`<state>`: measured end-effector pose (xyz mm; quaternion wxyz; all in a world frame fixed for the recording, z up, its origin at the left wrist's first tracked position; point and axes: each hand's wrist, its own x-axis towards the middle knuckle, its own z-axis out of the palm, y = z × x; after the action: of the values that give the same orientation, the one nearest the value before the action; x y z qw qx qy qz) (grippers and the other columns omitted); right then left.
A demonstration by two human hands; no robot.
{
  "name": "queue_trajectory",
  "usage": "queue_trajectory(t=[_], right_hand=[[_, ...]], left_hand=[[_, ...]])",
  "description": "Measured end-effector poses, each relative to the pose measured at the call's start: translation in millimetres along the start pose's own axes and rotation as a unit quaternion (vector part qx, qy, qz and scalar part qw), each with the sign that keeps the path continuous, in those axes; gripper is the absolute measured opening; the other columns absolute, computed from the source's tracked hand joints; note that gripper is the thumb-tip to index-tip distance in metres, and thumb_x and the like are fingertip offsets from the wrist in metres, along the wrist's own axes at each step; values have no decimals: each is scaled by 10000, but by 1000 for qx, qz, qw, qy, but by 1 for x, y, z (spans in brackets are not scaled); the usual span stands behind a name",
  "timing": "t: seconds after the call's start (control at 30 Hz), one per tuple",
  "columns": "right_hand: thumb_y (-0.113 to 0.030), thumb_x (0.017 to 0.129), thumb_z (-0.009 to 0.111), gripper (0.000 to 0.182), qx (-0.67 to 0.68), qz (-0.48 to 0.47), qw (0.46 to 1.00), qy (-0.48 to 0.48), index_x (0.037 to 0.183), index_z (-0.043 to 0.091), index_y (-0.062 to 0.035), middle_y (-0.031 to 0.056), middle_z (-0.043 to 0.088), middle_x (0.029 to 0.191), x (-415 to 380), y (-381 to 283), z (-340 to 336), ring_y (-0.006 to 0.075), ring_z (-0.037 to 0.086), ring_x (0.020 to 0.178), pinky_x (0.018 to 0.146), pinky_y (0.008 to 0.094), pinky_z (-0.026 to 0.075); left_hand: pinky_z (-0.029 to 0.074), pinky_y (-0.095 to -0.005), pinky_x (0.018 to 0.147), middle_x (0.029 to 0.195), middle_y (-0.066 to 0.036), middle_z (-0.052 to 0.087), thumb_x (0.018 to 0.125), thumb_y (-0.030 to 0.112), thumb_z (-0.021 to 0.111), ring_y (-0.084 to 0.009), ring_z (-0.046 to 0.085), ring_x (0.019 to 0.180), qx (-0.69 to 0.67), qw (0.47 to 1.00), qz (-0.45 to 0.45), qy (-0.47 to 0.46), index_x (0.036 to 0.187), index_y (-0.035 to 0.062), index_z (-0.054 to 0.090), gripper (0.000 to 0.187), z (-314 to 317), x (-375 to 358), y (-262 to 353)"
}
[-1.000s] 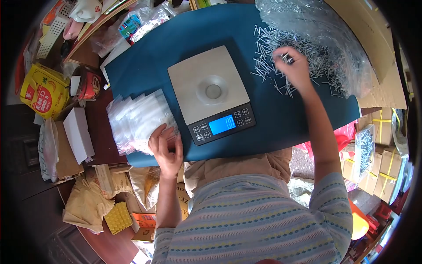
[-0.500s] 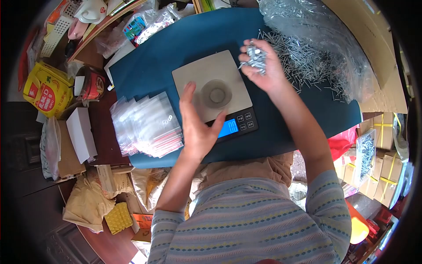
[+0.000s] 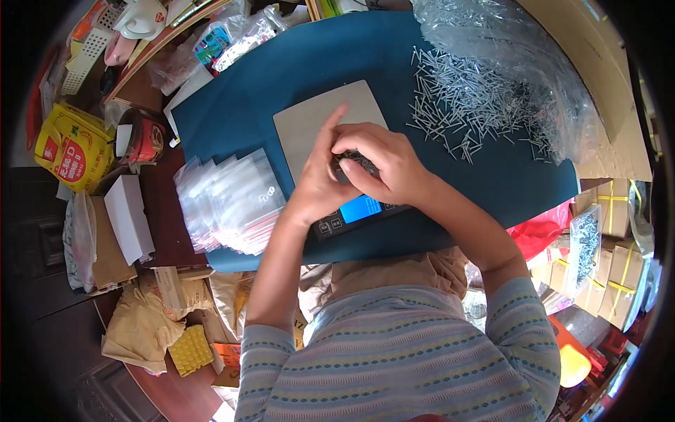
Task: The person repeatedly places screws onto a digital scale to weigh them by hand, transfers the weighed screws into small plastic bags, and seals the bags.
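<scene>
Over the grey scale, my right hand is curled round screws, partly hidden by its fingers. My left hand is beside it with thumb and fingers apart, against the small round cup, which is now mostly covered by both hands. The scale's lit display shows below them, its digits unreadable. A fanned stack of clear zip bags lies left of the scale. To the right is a loose pile of silver screws.
A large clear plastic bag lies behind the screw pile, beside a cardboard flap. Left of the dark green table are a red tub, a yellow package and a white box. A bag of screws stands at the right.
My right hand has moved left and down from beside the screw pile to above the cup on the scale, with screws in it. My left hand has shifted slightly.
</scene>
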<state>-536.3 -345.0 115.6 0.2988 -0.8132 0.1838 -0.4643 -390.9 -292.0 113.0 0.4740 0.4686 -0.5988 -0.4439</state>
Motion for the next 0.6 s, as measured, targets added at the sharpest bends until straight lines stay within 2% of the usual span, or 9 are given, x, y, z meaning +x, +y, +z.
queue_trajectory(t=[0.03,0.13,0.17,0.27,0.33,0.4,0.43,0.53,0.6], right_hand=[[-100,806,636,93,-26,-46,999,-5,882,604,-57,86,626,895,-1,3,-3,259,632,749,625,364,523],[-78,796,636,91,-35,-66,995,-59,875,601,-50,84,630,909,-7,-1,-19,260,636,761,635,356,530],[-39,816,614,72,-20,-51,996,-74,887,622,-33,98,645,937,-8,-4,-26,255,649,794,659,335,534],[-8,841,589,88,3,12,1000,-6,910,644,-14,119,658,947,-17,1,-48,250,660,830,704,319,531],[-6,899,549,107,-20,47,998,41,925,652,6,132,669,938,-25,6,-63,232,663,865,757,313,517],[-8,917,538,115,-31,103,992,69,939,650,1,120,669,941,-39,14,-76,194,654,851,742,287,507],[-9,918,540,114,-18,138,987,82,949,650,-5,110,669,938,-46,16,-80,174,647,838,733,275,502],[-22,911,567,105,-41,217,972,77,974,650,-31,76,666,939,-64,20,-94,133,627,798,697,259,493],[-27,908,576,101,-55,248,965,59,973,652,-40,68,665,941,-71,18,-98,130,626,793,687,260,493]], left_hand=[[449,-341,958,1207,-124,553,658,-56,754,-238,560,1127,-25,999,-9,-36,1464,72,309,930,-6,2,1],[428,-340,990,1226,-118,548,643,-36,766,-236,539,1168,-17,993,-28,-113,1445,82,357,907,-19,7,6],[415,-341,1007,1263,-116,538,645,-17,774,-240,527,1186,11,992,-26,-120,1403,76,424,840,-22,7,10],[410,-343,1013,1290,-117,537,655,-22,765,-244,519,1203,85,993,42,-77,1356,65,477,762,-27,-2,15],[423,-344,996,1269,-128,565,678,-28,751,-260,541,1190,131,990,39,-25,1291,40,534,654,-33,-17,22],[430,-347,987,1242,-133,585,684,-32,743,-268,555,1177,174,984,28,22,1265,29,553,615,-43,-37,24],[441,-354,971,1184,-147,618,716,-32,731,-277,578,1139,191,978,33,73,1199,12,597,503,-46,-48,18],[432,-360,1015,1206,-148,625,777,-20,700,-255,571,1176,315,939,-66,124,1178,5,618,410,-59,-86,24],[428,-385,1012,1229,-181,610,789,-9,693,-307,538,1219,350,924,-84,131,1156,9,631,373,-64,-113,24]])
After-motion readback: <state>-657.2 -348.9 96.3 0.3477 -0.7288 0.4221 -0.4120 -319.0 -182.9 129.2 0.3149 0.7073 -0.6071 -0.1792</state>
